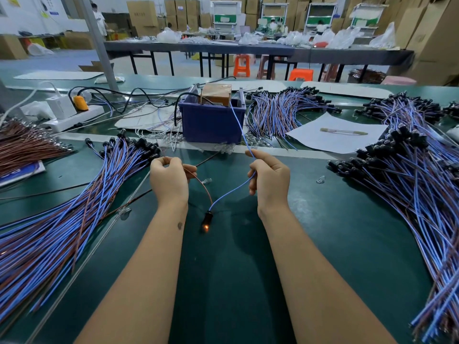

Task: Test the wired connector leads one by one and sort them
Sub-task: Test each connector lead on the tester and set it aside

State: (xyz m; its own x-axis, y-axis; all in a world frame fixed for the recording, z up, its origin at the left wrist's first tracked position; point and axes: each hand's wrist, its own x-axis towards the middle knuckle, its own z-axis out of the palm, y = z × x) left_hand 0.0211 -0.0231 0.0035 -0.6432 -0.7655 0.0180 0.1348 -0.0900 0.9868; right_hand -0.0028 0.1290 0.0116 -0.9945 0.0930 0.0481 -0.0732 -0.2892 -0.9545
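One lead hangs between my hands above the green table (223, 269). My left hand (170, 180) pinches its brown wire (202, 183). Its blue wire (229, 192) is pinched by my right hand (269, 178), together with a blue test wire (238, 122) running back to the blue bin (211, 122). The lead's black connector (206, 220) dangles low between my wrists, with an orange glow at its tip. A big pile of blue-brown leads (62, 219) lies left of my left arm. A second pile (409, 189) lies to the right.
A brown box (217, 93) sits in the blue bin. More lead bundles (280, 112) lie behind, beside a white sheet with a pen (344, 131). A white power strip with an orange plug (80, 103) sits back left. Brown wires (24, 145) fan out at far left.
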